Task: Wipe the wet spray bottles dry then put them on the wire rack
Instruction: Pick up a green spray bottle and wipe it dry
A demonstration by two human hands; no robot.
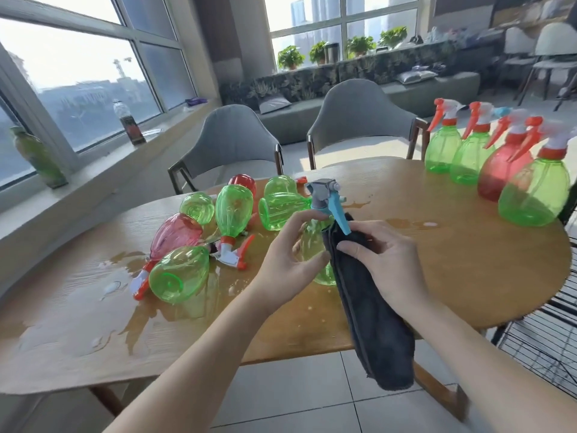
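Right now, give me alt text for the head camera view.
Two hands wipe a green spray bottle with a blue trigger: the left hand grips it, the right hand presses a dark cloth on it. Wet bottles lie on the puddled wooden table; four stand upright at right.

**No readable text in view**

Nothing here can be read — no words, brand names, numbers or signs. The dark bottle on the windowsill (129, 125) wears a label with a red patch, but it is too blurred to make out any letters. The green bottle (37, 156) further along the sill also shows a wrapper — its print is just as indistinct.
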